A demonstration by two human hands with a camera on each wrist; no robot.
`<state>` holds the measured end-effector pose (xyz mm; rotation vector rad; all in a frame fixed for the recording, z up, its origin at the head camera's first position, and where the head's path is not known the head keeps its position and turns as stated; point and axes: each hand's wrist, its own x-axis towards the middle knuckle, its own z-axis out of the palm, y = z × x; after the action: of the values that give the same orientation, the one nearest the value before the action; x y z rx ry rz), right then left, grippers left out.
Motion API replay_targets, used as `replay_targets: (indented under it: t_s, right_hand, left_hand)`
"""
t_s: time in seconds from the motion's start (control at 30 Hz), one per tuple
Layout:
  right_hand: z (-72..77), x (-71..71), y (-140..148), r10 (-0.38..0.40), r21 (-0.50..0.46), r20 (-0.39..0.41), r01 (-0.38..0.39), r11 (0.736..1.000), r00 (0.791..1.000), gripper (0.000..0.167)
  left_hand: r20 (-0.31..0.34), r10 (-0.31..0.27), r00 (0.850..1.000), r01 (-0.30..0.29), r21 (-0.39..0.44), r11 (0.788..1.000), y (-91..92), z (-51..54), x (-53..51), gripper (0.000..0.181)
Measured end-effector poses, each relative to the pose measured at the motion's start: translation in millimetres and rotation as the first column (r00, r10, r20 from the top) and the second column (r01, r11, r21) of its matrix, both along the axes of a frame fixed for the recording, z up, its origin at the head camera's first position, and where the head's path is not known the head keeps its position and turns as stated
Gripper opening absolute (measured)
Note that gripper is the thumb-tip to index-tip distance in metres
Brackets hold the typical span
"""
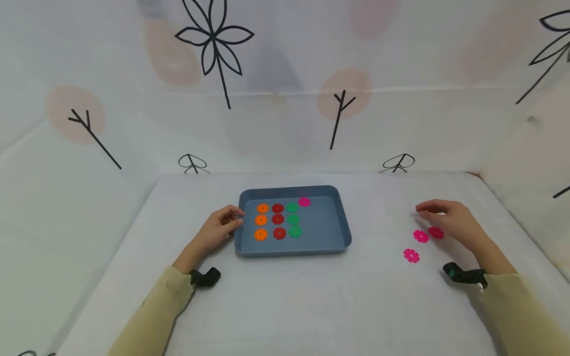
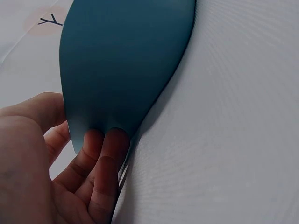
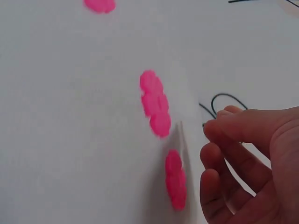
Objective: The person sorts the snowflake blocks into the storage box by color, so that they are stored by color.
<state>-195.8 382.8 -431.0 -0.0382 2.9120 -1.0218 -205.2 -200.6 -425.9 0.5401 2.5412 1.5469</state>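
Note:
My left hand [image 1: 221, 225] grips the left rim of a blue-grey tray [image 1: 291, 250]; in the left wrist view its fingers [image 2: 110, 144] press the outer wall, and the thumb reaches to the rim. Inside the tray lie columns of notched, flower-shaped plastic discs: orange [image 1: 261, 219], red [image 1: 278, 219] and green [image 1: 293, 220]. A single pink disc [image 1: 304, 201] sits at the top of a fourth column. Over the table at right hovers my right hand [image 1: 451, 222], fingers loosely bent, nothing visible in them. Close to it are three pink discs [image 1: 420, 236], also seen in the right wrist view [image 3: 155, 103].
A white cloth [image 1: 303, 306] covers the table. Pale fabric walls [image 1: 276, 128] printed with black plant drawings and pinkish circles rise behind and at both sides. Each wrist wears a dark camera mount [image 1: 206, 278].

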Motion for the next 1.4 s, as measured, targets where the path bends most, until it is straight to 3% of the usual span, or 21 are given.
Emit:
replay_targets:
  t_s: [0.17, 0.3, 0.47, 0.7, 1.4]
  right_hand:
    - [-16.0, 11.6, 29, -0.035, -0.021, 0.038, 0.035, 0.999, 0.999, 0.051]
    - [-24.3, 16.3, 39, -0.017, -0.101, 0.043, 0.021, 0.995, 0.999, 0.048]
    - [-28.6, 18.5, 45, 0.039, -0.171, 0.009, -0.037, 0.985, 0.999, 0.045]
    - [-29.9, 21.5, 50, 0.052, -0.211, -0.005, -0.052, 0.976, 0.999, 0.048]
    - [-23.6, 18.7, 43, 0.008, -0.093, 0.075, -0.001, 0.996, 0.997, 0.053]
  left_hand:
    - [0.01, 0.011, 1.0, -0.011, 0.0, 1.0, -0.1, 0.2, 1.1, 0.024]
    - [0.019, 0.016, 1.0, -0.016, -0.006, 1.0, -0.8, -0.4, 1.3, 0.025]
    - [0.024, 0.021, 0.999, -0.02, -0.017, 1.0, -2.1, -0.9, 0.8, 0.026]
    - [0.028, 0.02, 0.999, -0.019, -0.02, 1.0, -1.5, 0.0, -0.5, 0.025]
    - [0.036, 0.018, 0.999, -0.018, -0.008, 1.0, -2.2, -3.7, -2.3, 0.025]
